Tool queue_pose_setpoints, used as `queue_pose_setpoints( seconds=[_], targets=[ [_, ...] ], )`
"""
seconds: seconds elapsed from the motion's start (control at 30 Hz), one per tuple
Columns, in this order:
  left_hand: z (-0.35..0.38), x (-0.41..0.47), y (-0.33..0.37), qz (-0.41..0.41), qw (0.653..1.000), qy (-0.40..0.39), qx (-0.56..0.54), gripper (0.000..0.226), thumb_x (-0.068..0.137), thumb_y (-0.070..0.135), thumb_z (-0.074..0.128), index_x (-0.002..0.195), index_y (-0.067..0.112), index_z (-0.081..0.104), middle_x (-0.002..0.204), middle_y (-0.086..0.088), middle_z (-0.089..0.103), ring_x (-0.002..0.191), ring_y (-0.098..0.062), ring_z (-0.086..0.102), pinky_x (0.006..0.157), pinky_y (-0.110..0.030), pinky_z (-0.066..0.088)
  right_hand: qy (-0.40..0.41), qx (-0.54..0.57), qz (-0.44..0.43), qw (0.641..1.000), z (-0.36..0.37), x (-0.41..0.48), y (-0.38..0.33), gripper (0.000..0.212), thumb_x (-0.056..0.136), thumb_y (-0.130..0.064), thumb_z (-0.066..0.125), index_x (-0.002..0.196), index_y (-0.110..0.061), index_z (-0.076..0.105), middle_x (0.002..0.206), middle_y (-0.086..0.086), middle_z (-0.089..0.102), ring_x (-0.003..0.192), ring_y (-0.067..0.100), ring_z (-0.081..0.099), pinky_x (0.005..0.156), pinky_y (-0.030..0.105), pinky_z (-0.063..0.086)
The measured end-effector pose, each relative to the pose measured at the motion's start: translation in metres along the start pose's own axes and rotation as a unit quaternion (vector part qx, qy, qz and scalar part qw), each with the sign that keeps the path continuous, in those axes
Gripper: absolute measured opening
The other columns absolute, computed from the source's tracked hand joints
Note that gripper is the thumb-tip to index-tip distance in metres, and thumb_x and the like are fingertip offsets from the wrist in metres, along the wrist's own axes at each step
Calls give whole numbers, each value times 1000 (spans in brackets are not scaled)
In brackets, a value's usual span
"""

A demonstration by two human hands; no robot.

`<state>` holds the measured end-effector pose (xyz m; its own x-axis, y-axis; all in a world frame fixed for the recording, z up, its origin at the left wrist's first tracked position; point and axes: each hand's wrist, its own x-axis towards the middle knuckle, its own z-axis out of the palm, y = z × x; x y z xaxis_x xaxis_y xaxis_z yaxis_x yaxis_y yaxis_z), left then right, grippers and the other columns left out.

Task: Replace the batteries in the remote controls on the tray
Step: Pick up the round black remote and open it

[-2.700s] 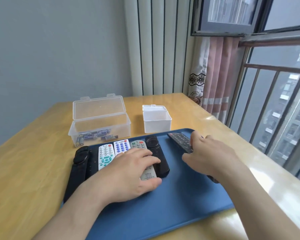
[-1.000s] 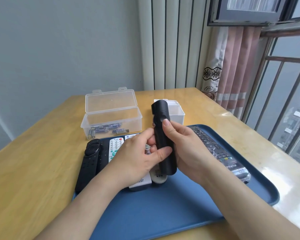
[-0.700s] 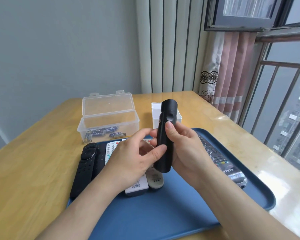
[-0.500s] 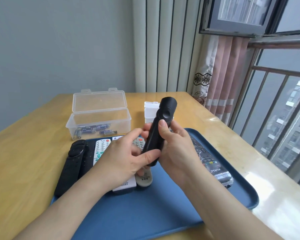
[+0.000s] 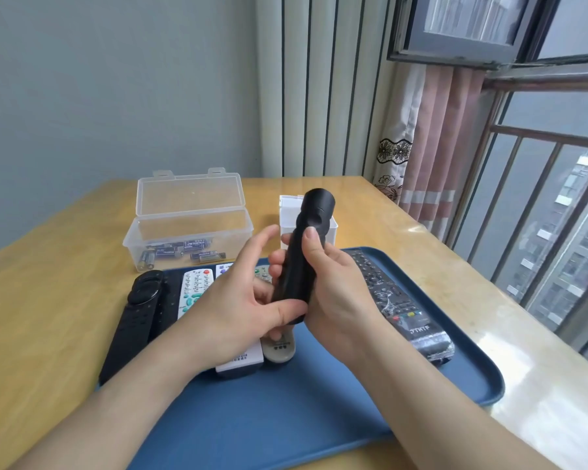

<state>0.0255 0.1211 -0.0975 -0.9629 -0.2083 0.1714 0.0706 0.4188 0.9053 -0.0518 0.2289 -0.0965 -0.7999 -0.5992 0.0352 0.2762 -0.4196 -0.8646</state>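
Centre frame, above the blue tray: my R hand grips a black remote upright, fingers wrapped round it, thumb near its top. My L hand pinches its lower end. Other remotes lie on the tray; batteries in a clear box, upper left on the worktop.
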Motion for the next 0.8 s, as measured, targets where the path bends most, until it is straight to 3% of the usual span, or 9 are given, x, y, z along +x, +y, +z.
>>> queue_pose_setpoints(
  seconds=[0.13, 0.33, 0.43, 0.57, 0.7, 0.8],
  targets=[
    [1, 1, 2, 7, 1000, 7, -5, 69, 81, 26, 72, 127, 59, 31, 63, -6, 69, 53, -22, 64, 64, -33, 54, -15, 32, 4, 999, 0, -1, -1, 28, 102, -29, 47, 107, -5, 61, 74, 6, 63, 67, 18, 58, 69, 38, 50],
    [0, 2, 1, 7, 1000, 5, -10, 83, 82, 5, 72, 133, 55, 31, 71, -5, 72, 64, -27, 70, 63, -36, 57, -35, 20, -8, 999, 2, -4, 2, 19, 103, -21, 47, 103, -7, 60, 77, 6, 64, 68, 19, 59, 65, 39, 52],
    [-2, 1, 3, 19, 1000, 8, -18, 88, 81, -2, 71, 136, 53, 31, 80, 1, 73, 71, -21, 71, 60, -32, 57, -50, 13, -13, 999, 3, -5, 1, 17, 102, -17, 47, 106, -6, 60, 79, 6, 66, 71, 19, 61, 67, 40, 54],
    [-2, 2, 2, 15, 998, 9, -60, 85, 84, -3, 67, 139, 50, 29, 72, -7, 72, 66, -20, 69, 59, -30, 54, -53, 2, 1, 999, 4, -5, -1, 28, 100, -32, 51, 109, -10, 65, 86, 5, 68, 77, 18, 64, 65, 36, 54],
    [-1, 1, 3, 1, 998, 19, -55, 74, 86, 14, 68, 140, 45, 28, 72, -10, 73, 62, -26, 67, 65, -34, 56, -32, -17, 18, 999, 0, -1, 2, 49, 99, -47, 45, 113, -5, 66, 92, 6, 71, 74, 22, 66, 53, 32, 49],
    [-1, 3, 5, -24, 999, 34, -33, 59, 83, 40, 62, 133, 46, 33, 69, -9, 73, 50, -27, 65, 52, -34, 55, -22, -11, 11, 1000, -3, 1, 4, 42, 100, -40, 44, 103, -6, 68, 94, 8, 72, 82, 22, 69, 72, 39, 56]
  ],
)
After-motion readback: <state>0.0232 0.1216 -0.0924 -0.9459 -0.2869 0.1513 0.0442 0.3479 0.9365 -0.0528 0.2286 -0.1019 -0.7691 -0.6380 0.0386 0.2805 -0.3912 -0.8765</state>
